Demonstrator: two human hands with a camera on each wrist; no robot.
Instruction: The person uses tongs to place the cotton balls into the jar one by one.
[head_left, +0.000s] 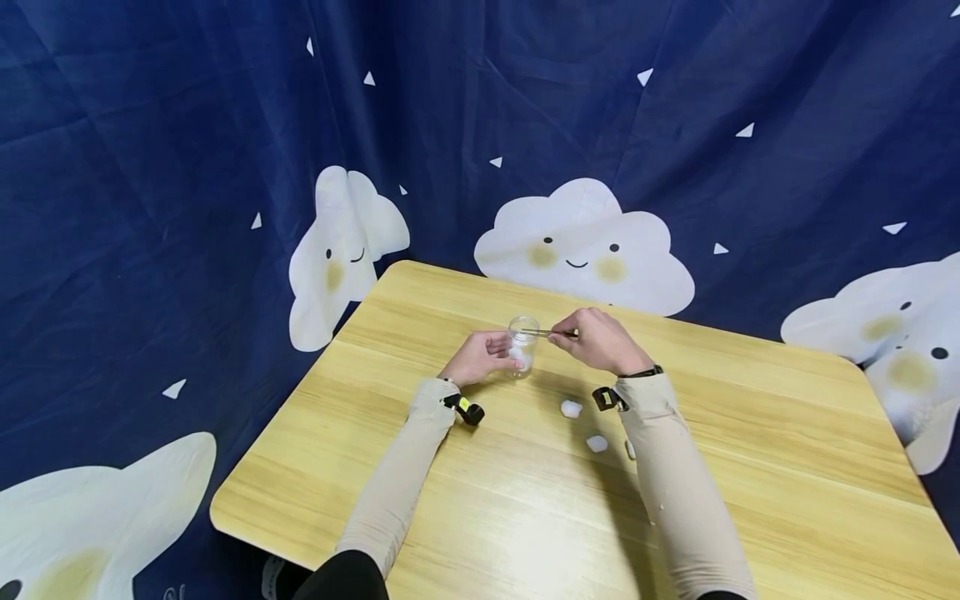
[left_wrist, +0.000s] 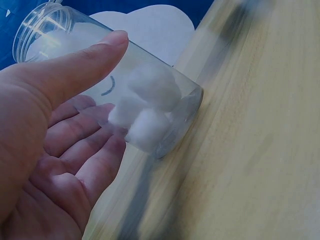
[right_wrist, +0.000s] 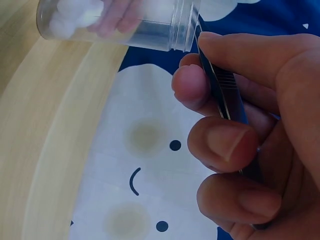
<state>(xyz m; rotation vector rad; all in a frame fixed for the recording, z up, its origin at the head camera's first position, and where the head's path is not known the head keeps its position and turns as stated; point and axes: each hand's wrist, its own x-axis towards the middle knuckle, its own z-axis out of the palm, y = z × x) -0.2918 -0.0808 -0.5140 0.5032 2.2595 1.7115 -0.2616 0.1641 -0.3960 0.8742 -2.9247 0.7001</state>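
Observation:
My left hand grips a clear plastic jar around its side, thumb on one face and fingers on the other. The jar is uncapped and stands on the table. Several white cotton balls lie at its bottom. With my right hand I pinch metal tweezers between thumb and fingers; their tips reach over the jar's mouth. Whether the tips hold anything cannot be made out. Nearer to me, a cotton ball, another cotton ball and a third, partly behind the right sleeve, lie on the table.
The wooden table has rounded corners and a light grain. Behind it hangs a dark blue curtain printed with white clouds. Wrist-worn cameras sit on both arms, one a black camera at the left wrist.

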